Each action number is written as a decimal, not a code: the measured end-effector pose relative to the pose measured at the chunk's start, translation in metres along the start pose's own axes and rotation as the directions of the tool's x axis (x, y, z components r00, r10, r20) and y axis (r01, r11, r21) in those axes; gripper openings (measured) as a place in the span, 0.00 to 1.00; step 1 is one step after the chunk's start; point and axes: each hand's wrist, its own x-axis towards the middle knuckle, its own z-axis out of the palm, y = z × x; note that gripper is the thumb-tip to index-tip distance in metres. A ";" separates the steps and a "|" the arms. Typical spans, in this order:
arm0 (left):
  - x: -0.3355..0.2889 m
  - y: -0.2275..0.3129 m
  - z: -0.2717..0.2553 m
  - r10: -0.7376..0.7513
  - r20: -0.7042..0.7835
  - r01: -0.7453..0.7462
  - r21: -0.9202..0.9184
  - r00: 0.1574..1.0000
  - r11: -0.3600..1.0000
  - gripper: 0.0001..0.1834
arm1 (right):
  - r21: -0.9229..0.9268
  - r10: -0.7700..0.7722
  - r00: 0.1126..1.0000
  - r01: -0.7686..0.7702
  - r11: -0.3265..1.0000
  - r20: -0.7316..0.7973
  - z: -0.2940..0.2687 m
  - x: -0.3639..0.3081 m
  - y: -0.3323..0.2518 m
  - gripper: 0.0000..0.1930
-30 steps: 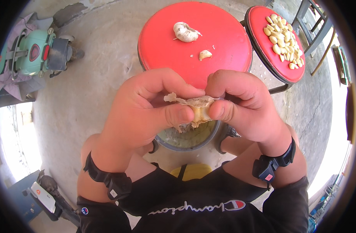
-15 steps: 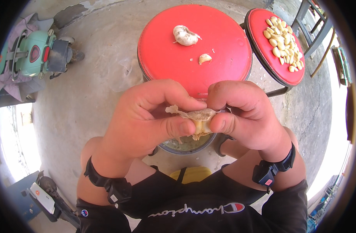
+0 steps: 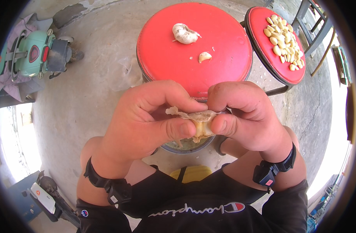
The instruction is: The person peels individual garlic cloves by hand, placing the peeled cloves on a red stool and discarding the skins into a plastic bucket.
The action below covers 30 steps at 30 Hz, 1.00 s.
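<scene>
Between both hands, just off the near edge of a round red stool [image 3: 162,54], is a garlic bulb [image 3: 202,123] with torn, papery skin. My left hand [image 3: 150,112] pinches its left side between thumb and forefinger. From the right, my right hand [image 3: 244,112] grips it the same way, thumb on the near side. Pale cloves show between the thumb tips, and a flap of dry skin sticks out at the left. Farther off on the stool lie a whole garlic bulb [image 3: 185,33] and a single unpeeled clove [image 3: 204,57].
A second red stool [image 3: 259,23] at the right carries a heap of peeled garlic cloves [image 3: 282,39]. Below my hands is a basin [image 3: 189,149], partly hidden. Something yellow [image 3: 193,174] sits between my legs. A mint-green scooter [image 3: 32,54] stands at the left.
Both hands keep nearly the same pinch on the garlic bulb. The skin around the exposed cloves has shifted slightly, and the view has tilted a little.
</scene>
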 end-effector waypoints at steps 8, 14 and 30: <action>0.000 -0.007 0.002 0.046 -0.017 -0.046 0.005 0.999 0.999 0.20 | 0.011 0.036 0.999 -0.036 0.999 0.012 0.000 -0.001 0.000 0.22; -0.001 -0.004 0.002 0.013 -0.022 -0.013 0.013 1.000 1.000 0.20 | 0.011 0.032 0.999 -0.033 0.999 0.017 0.000 -0.001 0.000 0.22; 0.000 -0.006 0.000 0.042 0.014 -0.043 0.032 0.999 0.999 0.20 | 0.006 0.018 0.999 -0.018 1.000 0.030 -0.001 0.000 0.000 0.23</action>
